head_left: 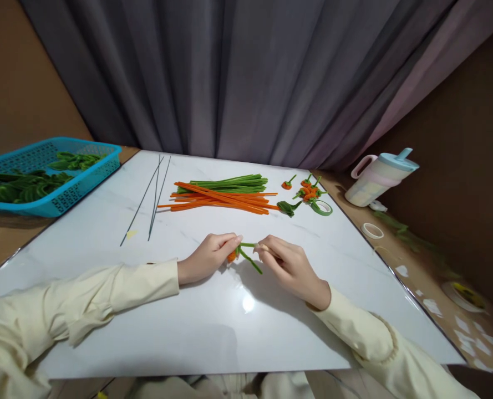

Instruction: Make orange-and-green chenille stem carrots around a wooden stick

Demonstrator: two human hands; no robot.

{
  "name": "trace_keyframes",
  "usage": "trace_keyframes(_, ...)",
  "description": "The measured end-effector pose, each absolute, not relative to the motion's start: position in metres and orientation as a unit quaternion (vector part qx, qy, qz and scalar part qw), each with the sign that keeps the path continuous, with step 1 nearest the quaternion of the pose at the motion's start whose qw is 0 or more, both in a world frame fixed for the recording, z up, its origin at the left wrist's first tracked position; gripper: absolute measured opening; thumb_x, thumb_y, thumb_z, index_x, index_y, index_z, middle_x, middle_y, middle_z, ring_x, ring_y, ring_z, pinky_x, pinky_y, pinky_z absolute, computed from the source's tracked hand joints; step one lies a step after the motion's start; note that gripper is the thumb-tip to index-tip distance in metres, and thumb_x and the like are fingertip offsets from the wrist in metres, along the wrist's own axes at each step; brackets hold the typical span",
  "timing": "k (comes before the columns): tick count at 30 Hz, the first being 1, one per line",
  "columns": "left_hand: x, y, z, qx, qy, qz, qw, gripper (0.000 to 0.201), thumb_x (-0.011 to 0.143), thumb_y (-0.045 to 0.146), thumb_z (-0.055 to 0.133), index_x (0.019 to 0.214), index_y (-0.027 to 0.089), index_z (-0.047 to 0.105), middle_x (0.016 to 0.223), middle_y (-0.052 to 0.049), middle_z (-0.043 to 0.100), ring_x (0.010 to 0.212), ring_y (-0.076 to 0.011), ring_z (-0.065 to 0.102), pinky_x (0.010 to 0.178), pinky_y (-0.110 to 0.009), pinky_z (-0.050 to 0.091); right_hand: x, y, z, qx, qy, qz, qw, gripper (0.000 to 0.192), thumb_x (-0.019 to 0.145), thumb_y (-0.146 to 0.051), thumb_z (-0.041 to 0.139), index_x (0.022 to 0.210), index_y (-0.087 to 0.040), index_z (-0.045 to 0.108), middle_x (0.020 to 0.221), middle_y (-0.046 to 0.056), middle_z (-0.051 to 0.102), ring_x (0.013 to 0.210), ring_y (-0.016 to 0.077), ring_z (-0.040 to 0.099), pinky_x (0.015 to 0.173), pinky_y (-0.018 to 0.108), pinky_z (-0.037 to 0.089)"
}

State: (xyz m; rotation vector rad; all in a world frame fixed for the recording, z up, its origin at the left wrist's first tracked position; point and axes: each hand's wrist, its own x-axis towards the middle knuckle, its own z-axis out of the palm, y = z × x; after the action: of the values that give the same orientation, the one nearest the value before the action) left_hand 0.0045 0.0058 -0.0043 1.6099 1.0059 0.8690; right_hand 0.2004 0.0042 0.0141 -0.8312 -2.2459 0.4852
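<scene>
My left hand [207,259] pinches a small orange bud [232,256] made of pipe cleaner. My right hand [290,267] grips the green pipe-cleaner stem [249,257] joined to that bud, with one green end trailing down onto the white board [188,332]. Both hands rest low over the middle of the board. Beyond them lies a bundle of orange pipe cleaners [221,200] with green pipe cleaners [229,183] behind it.
Thin green wires [152,199] lie at the left of the board. Finished orange buds [309,192], a green leaf [288,208] and a green tape roll [322,207] sit at the right. A blue basket [67,191] of green leaves stands far left; a lidded jug [379,177] and a white tape roll [371,230] stand right.
</scene>
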Motion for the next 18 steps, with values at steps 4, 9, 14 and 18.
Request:
trace_keyframes(4,0.003,0.006,-0.003,0.666,0.385,0.361,0.527,0.038,0.090,0.042,0.039,0.062,0.016,0.042,0.059,0.003,0.039,0.056,-0.0104,0.038,0.058,-0.026,0.032,0.200,0.008,0.022,-0.392,-0.776,0.363,0.335,0.029,0.090,-0.027,0.044,0.064,-0.015,0.050,0.059,-0.002,0.046,0.052,0.0085,0.037,0.050,0.022,0.029)
trace_keyframes(9,0.002,0.005,0.001,0.644,0.365,0.361,0.568,0.040,0.090,0.044,0.040,0.063,0.015,0.048,0.061,0.000,0.047,0.058,-0.0116,0.042,0.059,-0.027,0.033,0.202,0.013,0.027,-0.416,-0.698,0.491,0.313,0.030,0.084,-0.032,0.051,0.061,-0.015,0.051,0.054,-0.003,0.042,0.048,0.0075,0.032,0.046,0.022,0.024)
trace_keyframes(14,0.002,0.002,0.004,0.645,0.351,0.356,0.578,0.040,0.090,0.044,0.041,0.064,0.015,0.050,0.063,-0.001,0.050,0.061,-0.0126,0.045,0.062,-0.028,0.035,0.203,0.016,0.029,-0.421,-0.607,0.615,0.276,0.026,0.081,-0.031,0.055,0.061,-0.014,0.052,0.048,-0.006,0.034,0.043,0.0052,0.022,0.042,0.022,0.014)
trace_keyframes(18,0.004,0.005,0.001,0.622,0.368,0.360,0.590,0.038,0.090,0.043,0.042,0.065,0.015,0.049,0.064,0.000,0.048,0.061,-0.0124,0.043,0.062,-0.027,0.034,0.205,0.016,0.031,-0.406,-0.621,0.607,0.284,0.028,0.081,-0.034,0.055,0.061,-0.014,0.050,0.049,-0.006,0.035,0.043,0.0051,0.024,0.042,0.021,0.014)
